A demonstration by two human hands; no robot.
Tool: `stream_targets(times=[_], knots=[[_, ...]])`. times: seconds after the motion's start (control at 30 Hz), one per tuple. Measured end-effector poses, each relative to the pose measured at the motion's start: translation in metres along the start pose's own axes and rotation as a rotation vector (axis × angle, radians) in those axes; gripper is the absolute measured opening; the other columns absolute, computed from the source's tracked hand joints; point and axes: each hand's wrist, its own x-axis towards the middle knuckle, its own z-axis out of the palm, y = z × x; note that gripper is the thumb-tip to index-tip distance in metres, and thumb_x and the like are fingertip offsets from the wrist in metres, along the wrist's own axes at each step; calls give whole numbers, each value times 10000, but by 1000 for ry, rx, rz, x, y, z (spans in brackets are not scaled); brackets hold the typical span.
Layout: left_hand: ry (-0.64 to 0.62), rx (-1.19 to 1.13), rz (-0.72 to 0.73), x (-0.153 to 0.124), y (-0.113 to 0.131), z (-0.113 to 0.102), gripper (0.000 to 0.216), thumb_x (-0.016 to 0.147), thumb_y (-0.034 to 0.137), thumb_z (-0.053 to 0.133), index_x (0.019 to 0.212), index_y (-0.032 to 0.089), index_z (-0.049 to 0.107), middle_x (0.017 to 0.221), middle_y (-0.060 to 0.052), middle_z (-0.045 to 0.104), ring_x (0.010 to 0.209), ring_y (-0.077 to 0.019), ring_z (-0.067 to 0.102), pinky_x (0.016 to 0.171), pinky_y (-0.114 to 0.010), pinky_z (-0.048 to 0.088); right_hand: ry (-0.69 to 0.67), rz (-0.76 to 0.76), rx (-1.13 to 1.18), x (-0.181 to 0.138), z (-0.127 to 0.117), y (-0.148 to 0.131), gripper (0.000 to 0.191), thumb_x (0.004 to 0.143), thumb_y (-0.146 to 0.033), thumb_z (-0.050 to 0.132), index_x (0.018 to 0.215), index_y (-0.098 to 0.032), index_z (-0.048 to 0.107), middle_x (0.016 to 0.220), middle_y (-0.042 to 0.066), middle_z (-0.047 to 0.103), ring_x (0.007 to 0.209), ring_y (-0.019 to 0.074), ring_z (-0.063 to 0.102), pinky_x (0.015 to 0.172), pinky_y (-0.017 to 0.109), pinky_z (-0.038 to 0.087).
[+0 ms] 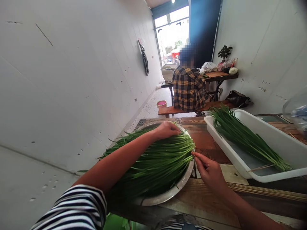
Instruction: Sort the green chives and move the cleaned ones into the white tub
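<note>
A round metal basin [176, 191] on the wooden table is heaped with long garlic chives [158, 159], their pale stem ends pointing right. My left hand [167, 130] reaches over the heap, its fingers pinched on a chive near the stem ends. At the basin's right rim my right hand [209, 167] is closed, thumb and forefinger together on what looks like a thin skewer, mostly hidden; its tip is close to the stem ends. Further right, a white tray [229, 156] holds a bunch of chives [249, 137] with a skewer [261, 167] across the stems.
Thin wooden sticks [268, 191] lie along the table in front of the tray. A clear plastic container [298, 110] stands at the far right. Ahead, a person in a plaid shirt [188, 89] sits on a bench [168, 110], back to me. A white wall [72, 80] runs along the left.
</note>
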Motion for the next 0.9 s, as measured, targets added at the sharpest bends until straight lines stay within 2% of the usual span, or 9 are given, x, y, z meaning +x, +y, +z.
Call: stream_targets(times=[0.9], knots=[[3, -125, 2, -3, -6, 2, 267, 746, 344, 603, 925, 177, 712, 861, -10, 716, 801, -133, 618, 713, -223, 465, 5, -18, -11, 0, -2, -5, 313, 874, -299, 450, 1039, -165, 680, 871, 66, 732, 704, 191, 688, 604, 251, 537]])
